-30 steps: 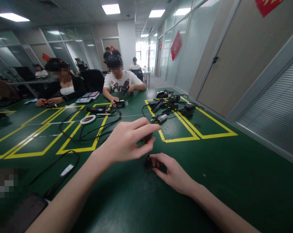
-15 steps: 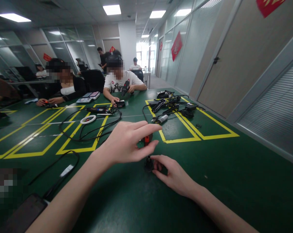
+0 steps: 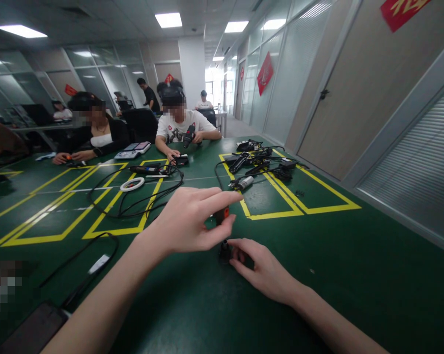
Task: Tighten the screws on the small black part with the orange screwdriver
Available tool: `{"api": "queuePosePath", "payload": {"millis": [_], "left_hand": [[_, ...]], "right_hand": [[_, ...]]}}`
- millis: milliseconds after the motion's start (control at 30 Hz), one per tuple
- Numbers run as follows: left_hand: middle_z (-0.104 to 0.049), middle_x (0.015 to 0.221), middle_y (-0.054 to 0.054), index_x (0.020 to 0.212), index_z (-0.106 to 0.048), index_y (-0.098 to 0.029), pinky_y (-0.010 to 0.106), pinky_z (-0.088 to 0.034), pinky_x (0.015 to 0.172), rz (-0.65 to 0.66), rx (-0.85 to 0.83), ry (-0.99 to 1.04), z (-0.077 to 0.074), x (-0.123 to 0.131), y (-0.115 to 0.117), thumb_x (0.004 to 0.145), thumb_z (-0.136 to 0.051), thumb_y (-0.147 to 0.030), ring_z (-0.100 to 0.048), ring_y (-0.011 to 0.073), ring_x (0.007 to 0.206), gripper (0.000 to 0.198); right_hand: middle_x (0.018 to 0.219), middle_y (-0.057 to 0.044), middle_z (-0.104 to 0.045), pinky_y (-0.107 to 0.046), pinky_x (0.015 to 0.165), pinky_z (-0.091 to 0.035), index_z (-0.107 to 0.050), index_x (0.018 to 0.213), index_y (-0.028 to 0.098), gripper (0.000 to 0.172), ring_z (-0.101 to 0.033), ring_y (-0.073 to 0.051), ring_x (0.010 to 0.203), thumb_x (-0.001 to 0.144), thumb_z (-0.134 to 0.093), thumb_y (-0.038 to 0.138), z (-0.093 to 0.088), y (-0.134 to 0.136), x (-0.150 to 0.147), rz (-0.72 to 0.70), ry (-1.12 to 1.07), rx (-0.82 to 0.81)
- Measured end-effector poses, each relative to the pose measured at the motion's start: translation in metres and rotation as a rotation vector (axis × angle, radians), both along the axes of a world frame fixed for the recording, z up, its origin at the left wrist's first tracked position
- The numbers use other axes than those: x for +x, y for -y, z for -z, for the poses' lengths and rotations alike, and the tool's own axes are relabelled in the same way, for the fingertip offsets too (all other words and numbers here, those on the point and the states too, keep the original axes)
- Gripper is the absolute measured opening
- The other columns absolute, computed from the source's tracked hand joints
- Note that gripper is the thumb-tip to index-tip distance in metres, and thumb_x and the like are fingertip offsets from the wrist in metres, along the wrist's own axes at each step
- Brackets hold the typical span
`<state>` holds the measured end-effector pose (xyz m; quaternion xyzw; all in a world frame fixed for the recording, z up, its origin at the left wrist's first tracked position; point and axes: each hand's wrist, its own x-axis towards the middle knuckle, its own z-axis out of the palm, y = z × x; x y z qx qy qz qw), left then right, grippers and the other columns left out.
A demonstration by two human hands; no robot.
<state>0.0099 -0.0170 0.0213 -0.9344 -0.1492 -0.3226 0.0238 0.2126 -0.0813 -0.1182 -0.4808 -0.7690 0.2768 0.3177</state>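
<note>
Left hand [image 3: 187, 219] is clamping a black-orange piece [image 3: 222, 215], mostly hidden by its fingers, just above a dark part [image 3: 224, 252]. That's standing on green table [image 3: 328, 275] beside right hand [image 3: 266, 268]; can't tell if those fingers are gripping.

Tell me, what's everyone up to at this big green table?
The camera wearer's left hand holds a small black-and-orange part above a small dark piece with a narrow upright neck. That piece appears to stand on the dark-green table marked with yellow lines, with the right hand at its side. Across the table, a co-worker in a white T-shirt holds a black-and-red power drill.
</note>
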Motion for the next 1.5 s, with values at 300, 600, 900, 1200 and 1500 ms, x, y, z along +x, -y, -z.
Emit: {"api": "queuePosePath", "payload": {"millis": [300, 600, 900, 1200, 1500], "left_hand": [[-0.068, 0.080, 0.001, 0.118, -0.069, -0.015, 0.023, -0.037, 0.055, -0.004, 0.027, 0.003, -0.0001, 0.0004, 0.0004, 0.094, -0.054, -0.018, -0.056, 0.0095, 0.060, 0.028], [-0.067, 0.079, 0.000, 0.120, -0.068, -0.014, 0.024, -0.036, 0.055, 0.005, 0.006, -0.004, -0.0008, -0.0004, 0.0012, 0.091, -0.054, -0.017, -0.056, 0.0105, 0.061, 0.032], [-0.069, 0.080, 0.001, 0.118, -0.070, -0.015, 0.023, -0.037, 0.055, -0.012, 0.038, 0.002, 0.0004, -0.0010, -0.0018, 0.098, -0.057, -0.022, -0.056, 0.0096, 0.060, 0.025], [-0.070, 0.086, 0.003, 0.120, -0.068, -0.013, 0.024, -0.042, 0.057, -0.034, 0.015, -0.013, -0.0014, -0.0008, 0.0022, 0.089, -0.051, -0.017, -0.060, 0.0124, 0.065, 0.035], [-0.075, 0.087, 0.003, 0.122, -0.069, -0.017, 0.020, -0.042, 0.057, -0.032, -0.006, -0.016, -0.0006, -0.0019, -0.0028, 0.098, -0.055, -0.024, -0.063, 0.0099, 0.064, 0.028]], "right_hand": [[0.093, -0.006, -0.071, -0.036, 0.079, -0.051, -0.068, 0.123, 0.017, 0.031, -0.064, -0.021, 0.081, 0.092, -0.060, 0.014, 0.0029, 0.0003, 0.0004, 0.004, -0.005, 0.005], [0.093, -0.006, -0.072, -0.035, 0.079, -0.052, -0.068, 0.123, 0.018, 0.032, -0.064, -0.021, 0.081, 0.092, -0.060, 0.013, 0.0002, 0.0004, 0.0002, 0.009, 0.018, 0.013], [0.092, -0.006, -0.071, -0.035, 0.079, -0.052, -0.068, 0.122, 0.017, 0.031, -0.064, -0.020, 0.081, 0.093, -0.059, 0.014, -0.0011, 0.0015, -0.0004, 0.010, 0.022, 0.003], [0.093, -0.006, -0.072, -0.037, 0.080, -0.053, -0.068, 0.124, 0.018, 0.032, -0.064, -0.021, 0.082, 0.094, -0.056, 0.018, -0.0005, 0.0005, 0.0010, 0.000, 0.013, 0.004], [0.092, -0.006, -0.073, -0.036, 0.079, -0.054, -0.067, 0.125, 0.019, 0.034, -0.065, -0.020, 0.080, 0.092, -0.060, 0.017, 0.0036, -0.0011, 0.0017, 0.004, 0.006, 0.051]]}}
